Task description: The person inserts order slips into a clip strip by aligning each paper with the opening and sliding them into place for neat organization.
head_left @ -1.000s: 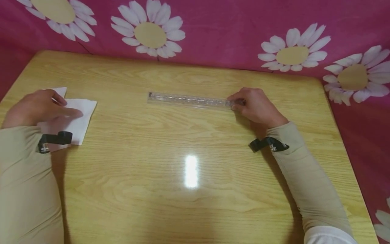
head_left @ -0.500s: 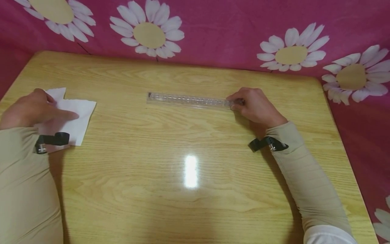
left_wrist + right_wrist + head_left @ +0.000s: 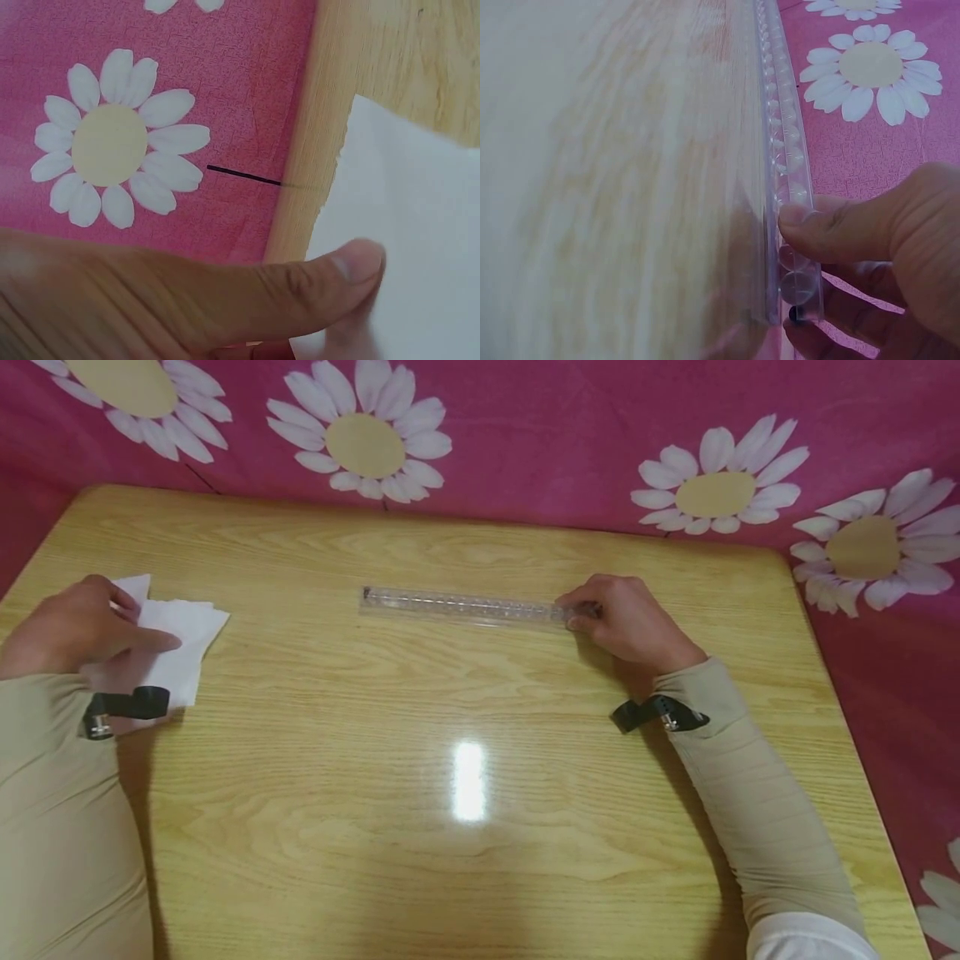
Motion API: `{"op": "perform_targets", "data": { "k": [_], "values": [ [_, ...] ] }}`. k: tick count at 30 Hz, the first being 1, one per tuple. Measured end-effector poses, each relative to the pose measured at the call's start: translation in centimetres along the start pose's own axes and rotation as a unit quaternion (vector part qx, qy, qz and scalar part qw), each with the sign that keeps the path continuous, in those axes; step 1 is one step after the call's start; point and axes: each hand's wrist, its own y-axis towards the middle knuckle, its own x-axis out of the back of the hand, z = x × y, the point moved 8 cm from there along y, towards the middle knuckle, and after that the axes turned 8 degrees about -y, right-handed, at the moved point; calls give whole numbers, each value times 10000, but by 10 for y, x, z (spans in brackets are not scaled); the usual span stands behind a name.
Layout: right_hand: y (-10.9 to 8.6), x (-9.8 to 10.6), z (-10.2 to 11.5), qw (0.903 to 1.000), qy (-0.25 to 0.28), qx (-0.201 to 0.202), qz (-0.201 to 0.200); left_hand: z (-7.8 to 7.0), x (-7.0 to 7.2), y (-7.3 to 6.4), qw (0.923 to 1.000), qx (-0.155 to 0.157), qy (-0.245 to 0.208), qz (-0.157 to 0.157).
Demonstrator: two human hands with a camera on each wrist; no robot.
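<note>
At the left of the head view my left hand (image 3: 82,627) holds white paper (image 3: 180,627), with the thumb on top and the other fingers mostly hidden. The left wrist view shows one slightly ragged edge of the white paper (image 3: 412,202) and the thumb pressed on it. A long clear plastic strip (image 3: 457,603) with a row of round shapes lies across the upper middle of the table. My right hand (image 3: 618,614) pinches its right end. In the right wrist view, the clear plastic strip (image 3: 799,259) has a small black piece near its end.
The wood-grain table (image 3: 360,727) has rounded far corners. Behind and to the right hangs a magenta cloth (image 3: 540,443) printed with large white daisies. A bright light reflection (image 3: 469,781) shows on the tabletop. Each wrist wears a black band.
My left hand has shifted slightly left with the paper, whose right side now looks tilted and narrower, with overlapping corners showing. The right hand and the clear strip stay in place.
</note>
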Motion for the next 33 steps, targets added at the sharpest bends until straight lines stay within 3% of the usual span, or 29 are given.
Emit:
{"op": "perform_targets", "data": {
  "k": [9, 22, 33],
  "values": [
    [0, 0, 1, 10000, -12, 23, 2, 0, 3, 3, 9998, -58, -99, -133],
    [-1, 0, 1, 10000, -13, 26, -31, -9, 6, -2, 9988, -395, -101, -286],
    [0, -1, 1, 10000, 1, 46, -38, -8, 10, 0, 9978, -390, -295, -454]
  ]
}}
